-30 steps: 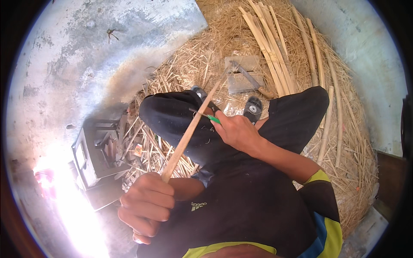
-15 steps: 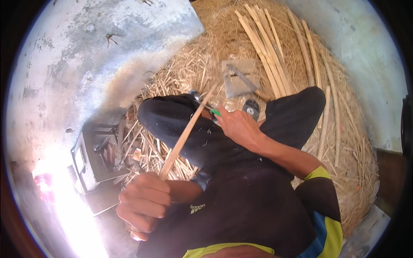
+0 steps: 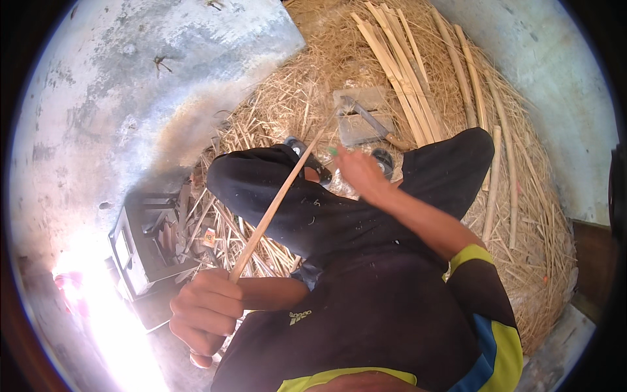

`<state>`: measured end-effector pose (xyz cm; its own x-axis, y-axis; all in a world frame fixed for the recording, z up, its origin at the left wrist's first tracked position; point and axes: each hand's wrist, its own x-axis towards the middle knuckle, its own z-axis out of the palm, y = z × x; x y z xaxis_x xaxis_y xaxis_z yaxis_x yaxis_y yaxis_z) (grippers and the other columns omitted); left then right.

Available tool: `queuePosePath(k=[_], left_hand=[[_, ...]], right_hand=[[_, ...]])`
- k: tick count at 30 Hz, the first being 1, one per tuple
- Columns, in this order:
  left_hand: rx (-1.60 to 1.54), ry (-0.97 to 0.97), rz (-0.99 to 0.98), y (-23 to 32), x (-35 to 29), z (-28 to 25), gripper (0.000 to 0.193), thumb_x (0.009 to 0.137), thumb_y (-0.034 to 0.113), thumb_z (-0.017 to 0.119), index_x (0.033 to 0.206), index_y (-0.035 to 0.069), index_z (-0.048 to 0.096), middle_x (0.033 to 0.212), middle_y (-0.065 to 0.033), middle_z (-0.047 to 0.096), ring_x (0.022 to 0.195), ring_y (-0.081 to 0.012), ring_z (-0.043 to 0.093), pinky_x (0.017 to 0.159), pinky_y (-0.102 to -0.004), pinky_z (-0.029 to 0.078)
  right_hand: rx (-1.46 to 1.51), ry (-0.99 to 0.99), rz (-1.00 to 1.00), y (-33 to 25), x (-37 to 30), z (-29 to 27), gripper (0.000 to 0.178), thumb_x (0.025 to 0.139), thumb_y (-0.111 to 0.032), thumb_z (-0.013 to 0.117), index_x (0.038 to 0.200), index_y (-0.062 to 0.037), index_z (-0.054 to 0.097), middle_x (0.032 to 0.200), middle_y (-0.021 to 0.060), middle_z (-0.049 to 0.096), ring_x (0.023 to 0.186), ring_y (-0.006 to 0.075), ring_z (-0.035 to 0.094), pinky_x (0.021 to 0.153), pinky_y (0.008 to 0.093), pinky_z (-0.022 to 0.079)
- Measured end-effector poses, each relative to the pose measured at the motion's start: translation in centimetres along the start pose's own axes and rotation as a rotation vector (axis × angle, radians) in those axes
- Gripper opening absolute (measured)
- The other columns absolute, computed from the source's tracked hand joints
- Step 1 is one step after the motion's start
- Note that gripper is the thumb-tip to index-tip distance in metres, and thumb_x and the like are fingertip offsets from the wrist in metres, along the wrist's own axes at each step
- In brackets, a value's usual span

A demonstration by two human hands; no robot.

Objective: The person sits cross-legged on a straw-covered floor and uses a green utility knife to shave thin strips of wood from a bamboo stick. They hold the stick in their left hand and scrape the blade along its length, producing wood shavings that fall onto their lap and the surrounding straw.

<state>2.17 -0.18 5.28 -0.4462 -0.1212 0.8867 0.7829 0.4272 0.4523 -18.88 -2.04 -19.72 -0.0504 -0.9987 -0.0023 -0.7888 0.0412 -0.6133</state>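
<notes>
My left hand (image 3: 208, 310) is closed in a fist around the near end of a long, thin bamboo strip (image 3: 274, 206). The strip slants up and away over my left thigh, its far tip narrowing near the feet. Past my lap, my right hand (image 3: 362, 171) is closed around a small green-handled knife (image 3: 333, 151), close to the right side of the strip's far part. Motion blurs this hand, and the knife's blade is barely visible. Whether the blade touches the strip I cannot tell.
A chopping knife (image 3: 372, 121) with a wooden handle lies across a grey block (image 3: 353, 136). Split bamboo strips (image 3: 398, 72) and several poles (image 3: 494, 186) lie at the right on heaped shavings (image 3: 281, 111). A dark open-fronted case (image 3: 147, 251) stands by the left wall.
My right hand and the knife have moved slightly away from me, toward the strip's far tip. My left hand has shifted a little left and nearer, with the strip still in it.
</notes>
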Motion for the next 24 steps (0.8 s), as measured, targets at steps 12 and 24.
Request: queuePosePath(k=[12, 24], left_hand=[[0.065, 0.12, 0.05, -0.6, 0.1, -0.4, 0.05, 0.095, 0.024, 0.043, 0.05, 0.013, 0.025, 0.04, 0.0049, 0.023, 0.029, -0.007, 0.024, 0.03, -0.0221, 0.013], [0.567, 0.697, 0.063, -0.5, -0.1, 1.8, 0.049, 0.096, 0.041, 0.036, 0.054, 0.019, 0.022, 0.042, 0.006, 0.019, 0.034, -0.0051, 0.015, 0.036, -0.0225, 0.011]], right_hand=[[-0.348, -0.157, 0.303, 17.5, 4.2, 6.7, 0.021, 0.09, -0.019, 0.052, 0.102, -0.0029, 0.058, 0.085, 0.0224, 0.067, 0.075, 0.037, 0.067, 0.061, 0.0456, 0.054], [0.631, -0.146, -0.182, -8.9, -2.9, -10.1, 0.029, 0.095, -0.027, 0.048, 0.095, 0.0016, 0.049, 0.069, 0.0268, 0.058, 0.076, 0.0472, 0.057, 0.065, 0.0524, 0.043]])
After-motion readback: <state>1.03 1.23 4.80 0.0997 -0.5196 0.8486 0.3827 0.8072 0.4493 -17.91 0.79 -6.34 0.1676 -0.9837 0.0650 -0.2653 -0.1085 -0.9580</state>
